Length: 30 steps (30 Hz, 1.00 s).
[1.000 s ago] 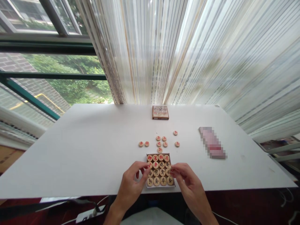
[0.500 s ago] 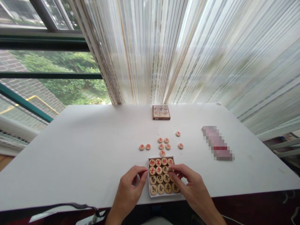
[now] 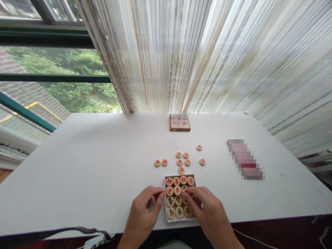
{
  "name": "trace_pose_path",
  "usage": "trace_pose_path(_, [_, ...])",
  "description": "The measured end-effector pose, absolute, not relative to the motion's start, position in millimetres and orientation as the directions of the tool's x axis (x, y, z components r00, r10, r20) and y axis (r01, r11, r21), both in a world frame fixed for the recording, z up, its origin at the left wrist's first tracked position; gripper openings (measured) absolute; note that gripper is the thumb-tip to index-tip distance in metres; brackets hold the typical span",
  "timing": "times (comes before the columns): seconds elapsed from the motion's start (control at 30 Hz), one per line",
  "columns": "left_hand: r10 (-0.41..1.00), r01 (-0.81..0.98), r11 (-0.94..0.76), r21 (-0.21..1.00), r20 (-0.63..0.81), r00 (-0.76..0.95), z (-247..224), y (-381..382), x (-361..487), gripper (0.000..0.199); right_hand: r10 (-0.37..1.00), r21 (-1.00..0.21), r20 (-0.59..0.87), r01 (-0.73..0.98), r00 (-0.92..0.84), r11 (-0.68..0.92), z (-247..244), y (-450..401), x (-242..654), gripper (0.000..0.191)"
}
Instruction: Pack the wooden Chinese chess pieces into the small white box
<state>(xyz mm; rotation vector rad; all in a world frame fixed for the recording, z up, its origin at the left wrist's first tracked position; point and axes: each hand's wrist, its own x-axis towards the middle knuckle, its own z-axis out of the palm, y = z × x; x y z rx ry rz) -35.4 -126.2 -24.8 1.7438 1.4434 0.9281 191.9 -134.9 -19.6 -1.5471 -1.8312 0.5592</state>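
Tray (image 3: 178,220) of chess pieces (image 3: 177,190) on table (image 3: 90,166), near edge, likely for easy reach. Left hand (image 3: 144,211) narrowly parted beside left wall, perhaps for steadying; right hand (image 3: 211,205) over pieces, grip unclear. Far side: loose pieces (image 3: 180,162), then box (image 3: 180,122).

White surface (image 3: 103,166), pale wooden xiangqi pieces (image 3: 169,191) lettered red or black, white-walled tray (image 3: 178,221), brown-edged printed box (image 3: 180,122), pixelated pink item (image 3: 245,159) with red band, striped white-and-tan string curtain (image 3: 160,55), green window bars (image 3: 54,78)
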Motion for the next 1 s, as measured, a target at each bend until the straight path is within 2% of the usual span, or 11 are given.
trace_pose_path(0.47, [0.986,0.498,-0.147,0.854,0.087,0.142,-25,-127,-35,0.019,0.935,-0.669,0.353,0.686,-0.048,0.288,-23,-140,188,0.014])
trace_pose_path(0.77, [0.986,0.498,-0.15,0.854,0.09,0.143,-26,-127,-36,0.018,0.883,-0.532,0.421,0.733,-0.206,0.424,-15,-147,190,0.034])
trace_pose_path(1.0, [0.985,0.498,-0.155,0.853,0.097,0.14,-26,-128,-36,0.019,0.882,-0.543,0.441,0.733,-0.166,0.409,-17,-148,191,0.034])
